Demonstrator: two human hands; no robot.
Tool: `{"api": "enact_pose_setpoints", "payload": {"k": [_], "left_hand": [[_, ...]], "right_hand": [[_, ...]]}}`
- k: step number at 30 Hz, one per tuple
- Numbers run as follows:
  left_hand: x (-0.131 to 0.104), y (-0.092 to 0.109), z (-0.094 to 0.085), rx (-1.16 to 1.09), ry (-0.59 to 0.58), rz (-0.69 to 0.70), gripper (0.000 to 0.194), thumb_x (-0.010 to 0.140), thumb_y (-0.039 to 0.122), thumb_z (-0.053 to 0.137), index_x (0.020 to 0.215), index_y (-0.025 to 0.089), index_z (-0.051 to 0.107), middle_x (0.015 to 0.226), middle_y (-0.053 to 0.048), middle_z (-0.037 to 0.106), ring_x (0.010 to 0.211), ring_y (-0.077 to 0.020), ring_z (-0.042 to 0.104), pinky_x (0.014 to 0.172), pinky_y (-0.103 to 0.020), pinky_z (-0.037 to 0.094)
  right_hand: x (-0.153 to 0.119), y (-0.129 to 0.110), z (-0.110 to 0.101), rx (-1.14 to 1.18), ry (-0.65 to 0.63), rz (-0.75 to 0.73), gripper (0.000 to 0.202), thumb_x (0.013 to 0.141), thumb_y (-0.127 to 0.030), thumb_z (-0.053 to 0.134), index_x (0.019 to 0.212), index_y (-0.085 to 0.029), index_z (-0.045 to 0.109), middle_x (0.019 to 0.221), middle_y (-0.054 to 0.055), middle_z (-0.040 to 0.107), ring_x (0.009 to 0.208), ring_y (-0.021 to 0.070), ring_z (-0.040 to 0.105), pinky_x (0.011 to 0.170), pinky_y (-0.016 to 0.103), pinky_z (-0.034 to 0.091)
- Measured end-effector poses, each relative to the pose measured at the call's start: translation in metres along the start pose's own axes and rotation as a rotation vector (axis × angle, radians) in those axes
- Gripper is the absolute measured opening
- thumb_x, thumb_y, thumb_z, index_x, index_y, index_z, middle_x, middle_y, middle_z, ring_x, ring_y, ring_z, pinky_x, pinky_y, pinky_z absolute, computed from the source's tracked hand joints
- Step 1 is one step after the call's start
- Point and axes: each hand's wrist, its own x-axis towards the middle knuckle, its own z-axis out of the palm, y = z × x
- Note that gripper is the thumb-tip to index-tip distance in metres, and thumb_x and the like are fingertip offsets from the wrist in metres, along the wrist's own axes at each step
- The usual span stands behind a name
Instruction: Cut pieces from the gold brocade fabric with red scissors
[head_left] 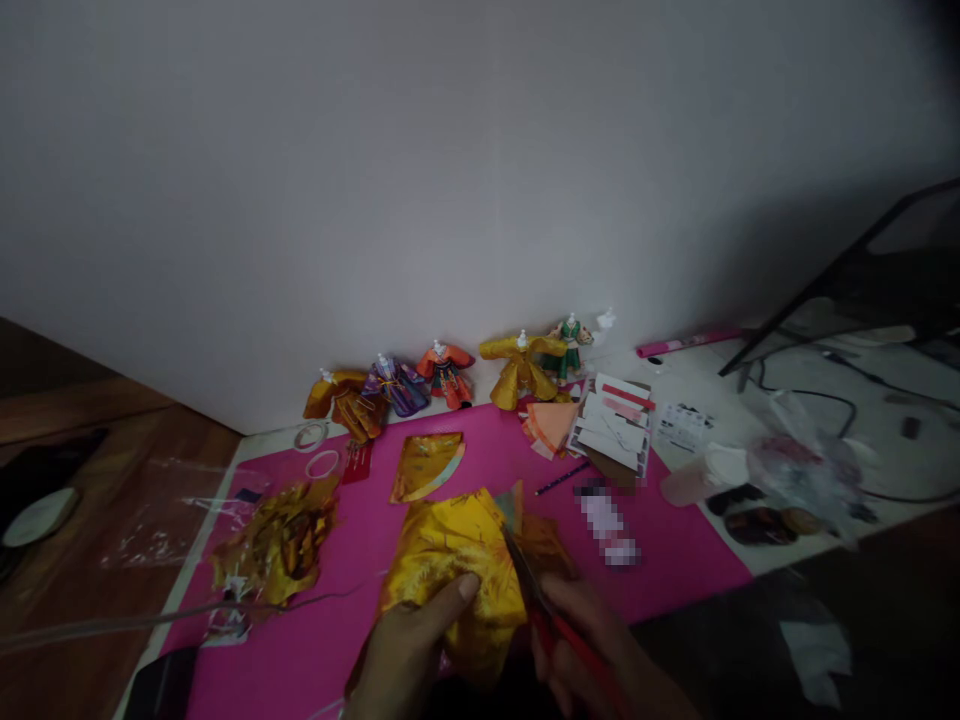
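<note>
My left hand [416, 640] grips a piece of shiny yellow-gold fabric [442, 535], its thumb pressed flat on top and its other fingers hidden beneath. In my right hand [592, 630] are red-handled scissors [551, 622], my fingers wrapped around the handles. Their dark blades lie at the right edge of the fabric, pointing up and away from me. A greyish strip and a darker gold piece [546, 538] show just beyond the blades. Farther back, a folded gold fabric piece [429, 468] with a pale curved edge lies on the pink mat [487, 450].
Several small headless doll forms in robes, among them an orange one [445, 370] and a gold one [523, 368], stand along the wall. Gold scraps [281, 545] are heaped at left. Papers [613, 425], a dark pencil [562, 478], a lidded cup [705, 474] and a plastic bag [806, 460] lie rightward.
</note>
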Motion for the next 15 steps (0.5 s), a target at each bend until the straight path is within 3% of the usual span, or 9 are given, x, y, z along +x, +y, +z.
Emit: {"api": "enact_pose_setpoints", "payload": {"k": [5,11,15], "left_hand": [[-0.005,0.002,0.004,0.003,-0.021,-0.050,0.041,0.067,0.043,0.082,0.093,0.012,0.080,0.085,-0.015,0.081,0.082,-0.0355,0.074,0.076,-0.044,0.057],[-0.007,-0.001,0.005,-0.027,-0.044,-0.086,0.039,0.065,0.042,0.085,0.089,0.012,0.082,0.084,-0.015,0.081,0.078,-0.0343,0.075,0.081,-0.047,0.057],[-0.006,-0.002,0.003,-0.030,-0.042,-0.063,0.039,0.064,0.042,0.085,0.089,0.013,0.082,0.090,-0.015,0.081,0.084,-0.0338,0.075,0.085,-0.045,0.056]], "right_hand": [[-0.004,0.021,-0.005,0.035,-0.033,-0.053,0.068,0.093,-0.070,0.042,0.141,-0.021,0.045,0.091,0.007,0.060,0.066,0.0160,0.058,0.061,0.030,0.047],[0.003,0.035,-0.009,-0.036,-0.060,-0.153,0.062,0.098,-0.064,0.040,0.142,-0.021,0.041,0.091,0.007,0.059,0.062,0.0135,0.055,0.058,0.028,0.045],[0.005,0.030,-0.011,-0.055,-0.077,-0.159,0.064,0.097,-0.064,0.040,0.144,-0.021,0.037,0.090,0.006,0.058,0.063,0.0148,0.056,0.058,0.028,0.046]]}}
